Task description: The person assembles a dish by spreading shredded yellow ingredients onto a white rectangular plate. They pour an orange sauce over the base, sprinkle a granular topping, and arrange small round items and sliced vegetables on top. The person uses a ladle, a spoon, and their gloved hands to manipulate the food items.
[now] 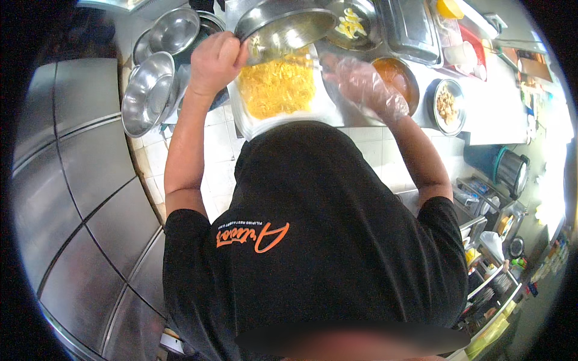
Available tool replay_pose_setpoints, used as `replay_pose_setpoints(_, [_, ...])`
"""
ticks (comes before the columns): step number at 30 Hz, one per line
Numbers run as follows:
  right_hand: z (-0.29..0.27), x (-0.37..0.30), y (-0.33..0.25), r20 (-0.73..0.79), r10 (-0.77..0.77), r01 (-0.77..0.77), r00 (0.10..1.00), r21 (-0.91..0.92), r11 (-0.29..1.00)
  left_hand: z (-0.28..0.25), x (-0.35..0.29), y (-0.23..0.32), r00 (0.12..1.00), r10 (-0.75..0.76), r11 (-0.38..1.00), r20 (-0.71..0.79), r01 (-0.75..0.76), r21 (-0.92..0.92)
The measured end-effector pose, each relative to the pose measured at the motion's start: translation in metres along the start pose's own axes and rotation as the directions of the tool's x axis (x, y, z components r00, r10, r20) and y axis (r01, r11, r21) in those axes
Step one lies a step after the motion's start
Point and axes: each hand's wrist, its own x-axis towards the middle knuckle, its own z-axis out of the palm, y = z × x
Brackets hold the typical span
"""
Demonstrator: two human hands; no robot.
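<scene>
My bare left hand [218,63] grips the rim of a large metal bowl [283,33], which is tipped on its side. Below its lower edge, a wide bed of yellow noodles [278,90] lies in a white-lined tray [328,111]. My right hand [367,87] wears a clear plastic glove and hovers by the right edge of the noodles, close to the bowl's mouth. Its fingers are blurred, and whether they hold anything cannot be made out. Just right of that hand sits a bowl of orange sauce [400,84], partly covered by the glove.
Sliced egg pieces [351,25] lie in a round metal pan at the back. A metal bowl of brown chunks [447,103] stands farther right. Behind are a lidded clear container [412,30] and a red tray [475,51]. Several empty steel bowls [150,93] stand at the left, near steel cabinet doors [90,180].
</scene>
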Motion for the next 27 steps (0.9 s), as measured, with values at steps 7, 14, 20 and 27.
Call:
replay_pose_setpoints(7, [-0.010,0.011,-0.021,0.075,0.014,-0.003,0.997,-0.145,0.989,-0.005,-0.002,-0.007,0.991,-0.134,0.991,0.026,0.133,0.031])
replay_pose_setpoints(14, [-0.028,0.017,-0.031,-0.003,-0.153,0.139,0.988,-0.403,0.905,-0.020,-0.010,-0.024,0.982,-0.182,0.983,0.048,0.181,0.022])
replay_pose_setpoints(20, [0.006,-0.018,-0.025,0.138,0.118,-0.091,0.983,-0.188,0.978,-0.007,0.023,-0.064,0.899,-0.436,0.900,0.047,0.436,-0.001])
replay_pose_setpoints(27, [-0.052,-0.010,-0.046,0.360,0.424,-0.531,0.831,0.287,0.798,0.044,0.209,-0.124,0.809,-0.586,0.798,-0.031,0.571,-0.193])
